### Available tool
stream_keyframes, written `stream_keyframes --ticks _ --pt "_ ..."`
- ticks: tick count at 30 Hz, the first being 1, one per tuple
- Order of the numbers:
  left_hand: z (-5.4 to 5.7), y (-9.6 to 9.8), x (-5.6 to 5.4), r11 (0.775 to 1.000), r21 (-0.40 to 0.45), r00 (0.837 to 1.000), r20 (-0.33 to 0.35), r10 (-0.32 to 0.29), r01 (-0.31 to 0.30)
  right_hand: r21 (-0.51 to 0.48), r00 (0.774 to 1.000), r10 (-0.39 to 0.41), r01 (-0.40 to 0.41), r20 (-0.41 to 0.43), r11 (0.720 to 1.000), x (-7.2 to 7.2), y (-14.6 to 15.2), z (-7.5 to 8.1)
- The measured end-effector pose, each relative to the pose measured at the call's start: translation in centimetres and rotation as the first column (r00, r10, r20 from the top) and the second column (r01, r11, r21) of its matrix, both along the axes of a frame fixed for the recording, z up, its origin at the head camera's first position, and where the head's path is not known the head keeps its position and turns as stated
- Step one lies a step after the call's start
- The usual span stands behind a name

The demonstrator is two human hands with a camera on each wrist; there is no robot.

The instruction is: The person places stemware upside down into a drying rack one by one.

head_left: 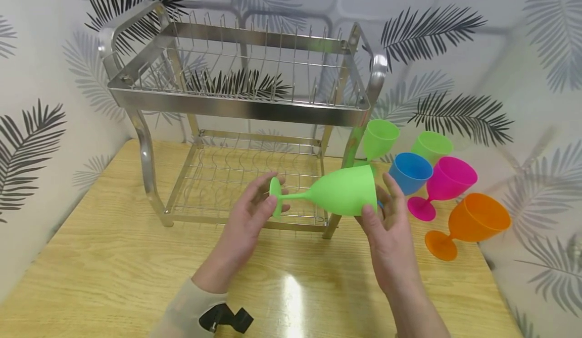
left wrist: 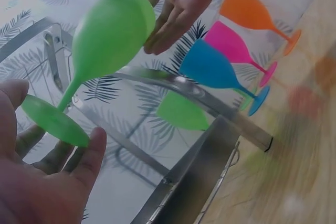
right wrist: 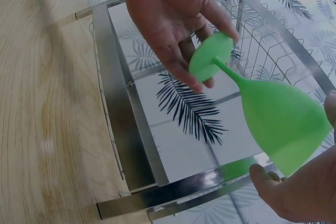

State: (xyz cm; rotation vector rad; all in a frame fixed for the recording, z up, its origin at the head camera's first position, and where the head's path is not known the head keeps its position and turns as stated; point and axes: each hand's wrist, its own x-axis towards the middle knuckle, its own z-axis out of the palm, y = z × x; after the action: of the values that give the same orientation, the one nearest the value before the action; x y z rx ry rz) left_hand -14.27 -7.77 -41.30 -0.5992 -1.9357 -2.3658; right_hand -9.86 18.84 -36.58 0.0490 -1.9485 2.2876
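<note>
Between my two hands a light green plastic wine goblet [head_left: 343, 191] lies on its side in the air, in front of the metal rack. My left hand [head_left: 250, 211] grips its round foot, thumb on one side and fingers on the other. At the bowl's rim is my right hand [head_left: 388, 222], its thumb and fingers spread across the opening. The left wrist view shows the foot [left wrist: 55, 121] between the left fingertips. In the right wrist view the right thumb [right wrist: 262, 179] is close at the rim of the bowl [right wrist: 283, 124].
A two-tier metal dish rack [head_left: 241, 108] stands on the wooden table [head_left: 104, 257] against a leaf-patterned wall. Right of it stand an orange goblet [head_left: 477, 219], a pink goblet [head_left: 447, 179], a blue goblet [head_left: 409, 174] and two green goblets, one nearer the rack [head_left: 379, 138].
</note>
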Motion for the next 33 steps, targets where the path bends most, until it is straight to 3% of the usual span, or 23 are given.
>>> stream_keyframes --ticks 8,17,25,33 --pt "1.1 -1.7 0.1 0.991 -0.129 0.999 -0.034 0.041 -0.045 0.161 1.0 -0.024 0.023 0.003 0.987 0.1 0.6 -0.1" --pt "1.9 -2.9 0.0 0.985 -0.157 0.991 -0.12 0.054 -0.072 0.253 0.996 -0.047 0.066 -0.078 0.965 0.2 0.9 -0.3" --pt "2.7 -3.6 0.2 0.96 -0.253 0.988 -0.118 0.096 -0.123 0.4 0.981 -0.049 0.122 -0.187 0.909 0.4 0.4 -0.1" --pt "3.4 -4.2 0.7 0.924 -0.347 0.986 -0.098 0.135 -0.161 0.45 0.963 -0.01 0.135 -0.27 0.883 0.6 -0.4 0.2"
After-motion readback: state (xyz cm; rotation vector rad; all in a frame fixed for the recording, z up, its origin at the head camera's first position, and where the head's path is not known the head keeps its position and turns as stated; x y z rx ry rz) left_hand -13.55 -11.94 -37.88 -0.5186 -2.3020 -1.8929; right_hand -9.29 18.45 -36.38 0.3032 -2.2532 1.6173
